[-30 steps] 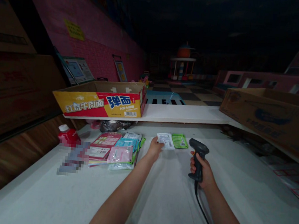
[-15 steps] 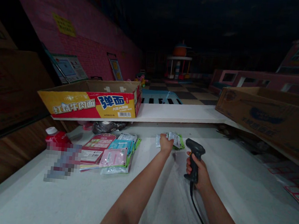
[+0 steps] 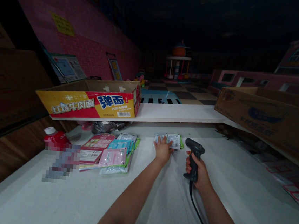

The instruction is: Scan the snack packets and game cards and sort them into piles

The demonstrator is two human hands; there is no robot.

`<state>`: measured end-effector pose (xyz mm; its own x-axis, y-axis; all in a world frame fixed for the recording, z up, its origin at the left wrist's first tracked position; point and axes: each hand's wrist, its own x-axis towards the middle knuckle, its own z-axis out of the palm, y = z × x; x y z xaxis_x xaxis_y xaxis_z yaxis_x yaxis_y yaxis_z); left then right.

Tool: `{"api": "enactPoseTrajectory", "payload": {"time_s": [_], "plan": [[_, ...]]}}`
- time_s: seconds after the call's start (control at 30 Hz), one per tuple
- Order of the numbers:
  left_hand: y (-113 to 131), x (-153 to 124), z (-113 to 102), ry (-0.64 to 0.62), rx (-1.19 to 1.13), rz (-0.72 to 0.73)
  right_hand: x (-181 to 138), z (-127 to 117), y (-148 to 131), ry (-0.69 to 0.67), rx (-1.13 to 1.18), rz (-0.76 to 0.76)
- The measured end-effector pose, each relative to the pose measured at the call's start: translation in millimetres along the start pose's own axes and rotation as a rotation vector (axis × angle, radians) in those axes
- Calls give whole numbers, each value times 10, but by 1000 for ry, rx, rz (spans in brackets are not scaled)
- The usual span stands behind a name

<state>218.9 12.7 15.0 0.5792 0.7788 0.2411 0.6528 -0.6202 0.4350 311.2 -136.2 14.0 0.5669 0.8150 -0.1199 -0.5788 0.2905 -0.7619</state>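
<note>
My left hand [image 3: 163, 150] lies flat with its fingers spread over small whitish plastic packets [image 3: 173, 141] with green edges, near the back of the white counter [image 3: 77, 200]. The fingers cover part of the packets. In my right hand [image 3: 199, 171] is a black barcode scanner [image 3: 194, 160], held upright by its handle. Its head stands just right of the packets, and a black cable [image 3: 199, 215] runs down from the handle. Farther left, several pink, blue and clear packets [image 3: 113, 157] lie beside and partly over a red printed sheet [image 3: 95, 147].
A yellow and red noodle carton [image 3: 94, 103] rests on the raised white shelf [image 3: 176, 112] at the left, a brown carton [image 3: 260, 112] at the right. A red bottle [image 3: 56, 138] stands on the counter's left. A black plastic bag [image 3: 108, 126] lies under the shelf.
My left hand has gone from gripping the packets to lying spread on them, slightly lower. The packets now sit flatter, side by side. My right hand and the scanner have barely moved.
</note>
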Motion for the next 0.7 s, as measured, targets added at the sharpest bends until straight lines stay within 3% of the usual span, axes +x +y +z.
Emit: {"api": "enactPoseTrajectory", "payload": {"time_s": [0.2, 0.37, 0.53, 0.7], "plan": [[123, 73, 214, -20, 22, -44, 11, -9, -7, 9, 10, 10], [192, 79, 234, -18, 45, -62, 19, -18, -1, 10, 5, 1], [110, -51, 75, -5, -7, 18, -6, 4, -5, 6, -22, 4], [-81, -302, -297, 57, -18, 100, -50, -9, -9, -3, -28, 30]]}}
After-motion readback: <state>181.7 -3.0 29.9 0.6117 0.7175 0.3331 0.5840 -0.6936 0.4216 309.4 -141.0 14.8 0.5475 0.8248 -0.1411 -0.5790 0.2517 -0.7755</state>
